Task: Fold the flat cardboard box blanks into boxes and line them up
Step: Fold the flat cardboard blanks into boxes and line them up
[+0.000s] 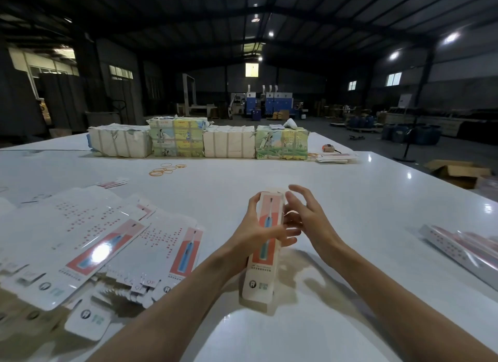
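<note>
Two bare forearms reach in from the near edge to a long narrow box [265, 267], held tilted above the white table [363, 189]. The left hand [254, 228] grips the box around its middle, fingers curled across the front. The right hand [310, 216] is just right of the box, open, fingers spread loosely. Left of the box lie flat blanks [107, 240] in a loose heap. Right of it sit finished boxes [463, 250] side by side. Beyond it are rubber bands [167, 169], then wrapped bundles [229, 143].
</note>
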`<action>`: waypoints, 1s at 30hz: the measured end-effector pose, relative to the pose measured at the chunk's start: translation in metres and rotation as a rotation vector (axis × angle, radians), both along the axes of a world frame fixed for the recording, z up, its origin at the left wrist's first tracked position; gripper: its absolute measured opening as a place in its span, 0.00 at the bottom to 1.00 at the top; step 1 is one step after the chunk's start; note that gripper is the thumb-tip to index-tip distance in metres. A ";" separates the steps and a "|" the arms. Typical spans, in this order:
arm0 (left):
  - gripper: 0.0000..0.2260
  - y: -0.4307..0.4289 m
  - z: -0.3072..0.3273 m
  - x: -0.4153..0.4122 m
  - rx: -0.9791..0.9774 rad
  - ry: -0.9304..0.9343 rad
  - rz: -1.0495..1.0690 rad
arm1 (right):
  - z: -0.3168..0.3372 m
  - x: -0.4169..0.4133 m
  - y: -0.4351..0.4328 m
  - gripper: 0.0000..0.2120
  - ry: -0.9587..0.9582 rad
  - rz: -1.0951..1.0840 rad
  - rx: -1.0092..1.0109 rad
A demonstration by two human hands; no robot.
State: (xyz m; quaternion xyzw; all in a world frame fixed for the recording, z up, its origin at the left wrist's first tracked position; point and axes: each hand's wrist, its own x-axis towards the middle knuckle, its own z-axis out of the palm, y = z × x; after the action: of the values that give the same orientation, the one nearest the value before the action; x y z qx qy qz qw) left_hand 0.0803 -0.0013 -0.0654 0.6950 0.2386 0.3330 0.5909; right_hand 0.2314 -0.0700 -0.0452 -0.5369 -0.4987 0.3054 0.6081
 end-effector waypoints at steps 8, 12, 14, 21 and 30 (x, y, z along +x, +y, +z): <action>0.46 0.002 0.003 -0.002 -0.003 0.024 -0.112 | 0.025 0.021 0.014 0.11 -0.158 0.040 -0.087; 0.46 0.000 -0.002 0.001 0.123 0.102 -0.035 | 0.006 0.019 0.013 0.09 -0.217 -0.039 0.061; 0.46 0.000 -0.002 0.000 0.152 0.124 -0.027 | 0.003 0.019 0.012 0.09 -0.235 -0.053 0.117; 0.41 -0.001 -0.003 0.000 0.161 0.165 0.001 | 0.011 0.022 0.006 0.13 -0.028 0.074 0.069; 0.45 -0.007 -0.001 -0.004 0.255 0.198 -0.008 | 0.015 0.025 0.006 0.08 0.308 0.072 -0.061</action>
State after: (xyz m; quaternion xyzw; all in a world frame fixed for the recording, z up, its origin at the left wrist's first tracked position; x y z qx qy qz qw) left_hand 0.0764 -0.0079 -0.0661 0.7948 0.2487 0.2881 0.4727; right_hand 0.2563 -0.0639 -0.0299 -0.4837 -0.4088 0.4208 0.6495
